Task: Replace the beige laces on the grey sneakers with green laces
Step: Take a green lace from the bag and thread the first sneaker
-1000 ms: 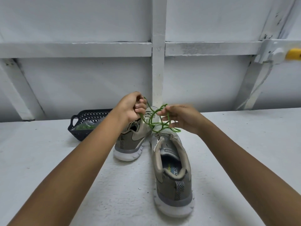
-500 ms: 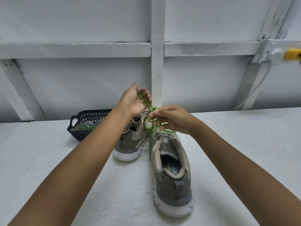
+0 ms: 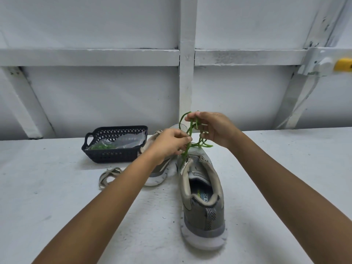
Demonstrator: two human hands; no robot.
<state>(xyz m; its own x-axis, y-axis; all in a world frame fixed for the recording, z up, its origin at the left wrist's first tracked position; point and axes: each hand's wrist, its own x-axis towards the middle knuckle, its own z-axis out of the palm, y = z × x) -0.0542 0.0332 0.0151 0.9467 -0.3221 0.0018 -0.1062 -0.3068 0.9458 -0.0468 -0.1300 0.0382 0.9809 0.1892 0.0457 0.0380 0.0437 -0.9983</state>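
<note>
of the person only arms and hands are in view. the left forearm [image 3: 114, 197] and right forearm [image 3: 285, 183] are bare along their whole visible length, slim and smooth. the left hand [image 3: 169, 143] and right hand [image 3: 215, 128] are bare as well, wrists uncovered.

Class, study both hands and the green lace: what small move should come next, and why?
Probably pull one end free: the right hand bunches the looped green lace while the left hand pinches a strand above the near sneaker.
</note>
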